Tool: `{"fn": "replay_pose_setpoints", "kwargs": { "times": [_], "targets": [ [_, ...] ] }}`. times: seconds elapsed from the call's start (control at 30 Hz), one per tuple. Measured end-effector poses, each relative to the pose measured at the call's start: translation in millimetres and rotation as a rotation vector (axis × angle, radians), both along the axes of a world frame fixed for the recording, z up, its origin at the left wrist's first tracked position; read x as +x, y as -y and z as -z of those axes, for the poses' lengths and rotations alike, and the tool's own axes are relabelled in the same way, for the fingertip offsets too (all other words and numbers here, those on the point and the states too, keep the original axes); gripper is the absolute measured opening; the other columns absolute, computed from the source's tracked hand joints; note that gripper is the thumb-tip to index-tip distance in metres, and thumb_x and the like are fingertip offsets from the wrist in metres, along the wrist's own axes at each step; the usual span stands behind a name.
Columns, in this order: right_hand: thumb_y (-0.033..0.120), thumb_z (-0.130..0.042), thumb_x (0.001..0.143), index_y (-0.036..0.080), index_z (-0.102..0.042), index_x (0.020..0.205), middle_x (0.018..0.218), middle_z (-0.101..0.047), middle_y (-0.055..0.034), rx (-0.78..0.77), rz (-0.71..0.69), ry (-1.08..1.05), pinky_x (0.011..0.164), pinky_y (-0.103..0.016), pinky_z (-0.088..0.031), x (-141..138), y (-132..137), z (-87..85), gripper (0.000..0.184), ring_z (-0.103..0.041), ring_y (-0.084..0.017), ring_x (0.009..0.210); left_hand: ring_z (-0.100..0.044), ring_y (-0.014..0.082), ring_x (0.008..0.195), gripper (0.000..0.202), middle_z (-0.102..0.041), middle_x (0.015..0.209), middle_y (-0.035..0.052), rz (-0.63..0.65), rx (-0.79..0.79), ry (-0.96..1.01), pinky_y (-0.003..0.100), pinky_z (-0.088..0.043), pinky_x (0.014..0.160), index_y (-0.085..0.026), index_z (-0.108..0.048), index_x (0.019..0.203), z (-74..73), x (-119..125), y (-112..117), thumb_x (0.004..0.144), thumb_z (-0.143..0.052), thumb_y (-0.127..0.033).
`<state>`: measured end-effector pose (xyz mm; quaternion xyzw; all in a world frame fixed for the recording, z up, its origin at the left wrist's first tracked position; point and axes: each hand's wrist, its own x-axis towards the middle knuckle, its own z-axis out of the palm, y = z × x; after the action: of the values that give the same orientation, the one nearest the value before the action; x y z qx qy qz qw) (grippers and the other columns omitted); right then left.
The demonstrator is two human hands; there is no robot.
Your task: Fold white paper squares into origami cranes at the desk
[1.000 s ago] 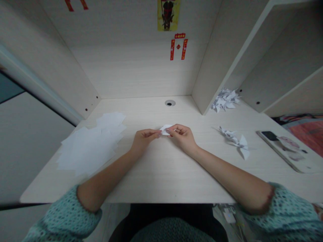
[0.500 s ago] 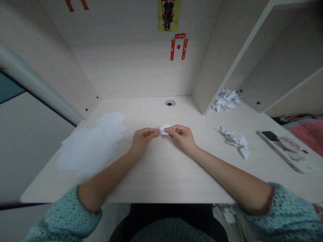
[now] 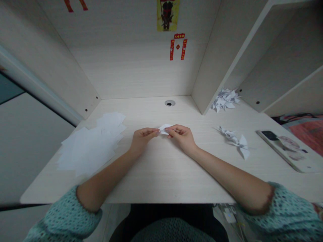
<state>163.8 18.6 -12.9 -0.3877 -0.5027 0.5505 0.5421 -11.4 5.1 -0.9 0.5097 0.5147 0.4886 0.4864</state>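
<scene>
A small folded piece of white paper (image 3: 164, 127) is held between my two hands over the middle of the desk. My left hand (image 3: 144, 137) pinches its left end between thumb and fingers. On the right side, my right hand (image 3: 182, 136) grips it the same way, its fingertips covering part of the paper. The exact folds are too small to make out. To the left lies a spread pile of flat white paper sheets (image 3: 88, 148). Several folded paper pieces (image 3: 234, 138) with pointed ends lie together to the right of my right hand.
A heap of folded white paper (image 3: 225, 99) sits by the upright divider (image 3: 214, 67). At the right lies a phone (image 3: 290, 151) in a patterned case, near red cloth (image 3: 309, 134). A round cable hole (image 3: 170, 103) is at the desk's back.
The view has shifted very slightly. Both hands keep their pinch on the folded paper, in nearly the same place.
</scene>
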Motion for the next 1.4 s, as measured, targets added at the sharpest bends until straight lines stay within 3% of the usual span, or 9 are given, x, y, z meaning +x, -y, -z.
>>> {"fn": "replay_pose_setpoints", "kwargs": {
  "times": [0.3, 0.83, 1.13, 1.4],
  "targets": [
    [0.042, -0.077, 0.062, 0.02, -0.072, 0.073, 0.075, -0.073, -0.0039, 0.006, 0.011, 0.003, 0.055, -0.027, -0.05, 0.0, -1.1, 1.6, 0.025, -0.061, -0.013, 0.056, -0.067, 0.0195, 0.079, 0.033, -0.074, 0.086, 0.007, -0.018, 0.054, -0.044, 0.033, -0.05, 0.078, -0.017, -0.073, 0.083, 4.2, -1.3, -1.3, 0.063, -0.075, -0.043],
    [0.04, -0.076, 0.065, 0.021, -0.072, 0.074, 0.072, -0.072, -0.0028, 0.019, 0.006, 0.003, 0.055, -0.027, -0.048, 1.2, -1.6, 2.2, 0.022, -0.061, -0.013, 0.055, -0.066, 0.0178, 0.078, 0.031, -0.074, 0.084, 0.0062, -0.023, -0.02, 0.048, 0.031, -0.048, 0.078, -0.018, -0.074, 0.081, 0.3, -0.3, -1.0, 0.06, -0.079, -0.039],
    [0.042, -0.075, 0.064, 0.02, -0.072, 0.074, 0.074, -0.072, -0.0039, 0.031, 0.025, 0.02, 0.057, -0.027, -0.049, 0.8, -0.8, 1.3, 0.025, -0.061, -0.014, 0.057, -0.058, 0.0127, 0.067, 0.032, -0.071, 0.073, 0.003, -0.037, -0.021, 0.027, 0.026, -0.044, 0.068, -0.018, -0.075, 0.085, 2.9, -1.8, -2.5, 0.061, -0.078, -0.039],
    [0.039, -0.075, 0.066, 0.02, -0.072, 0.073, 0.068, -0.071, -0.0019, 0.04, 0.025, 0.004, 0.055, -0.024, -0.047, 1.0, -1.2, 3.3, 0.02, -0.06, -0.012, 0.055, -0.057, 0.0121, 0.067, 0.032, -0.069, 0.07, 0.003, -0.056, -0.029, 0.087, 0.025, -0.042, 0.068, -0.016, -0.075, 0.085, 3.7, -0.1, -2.6, 0.061, -0.077, -0.038]
  ]
}}
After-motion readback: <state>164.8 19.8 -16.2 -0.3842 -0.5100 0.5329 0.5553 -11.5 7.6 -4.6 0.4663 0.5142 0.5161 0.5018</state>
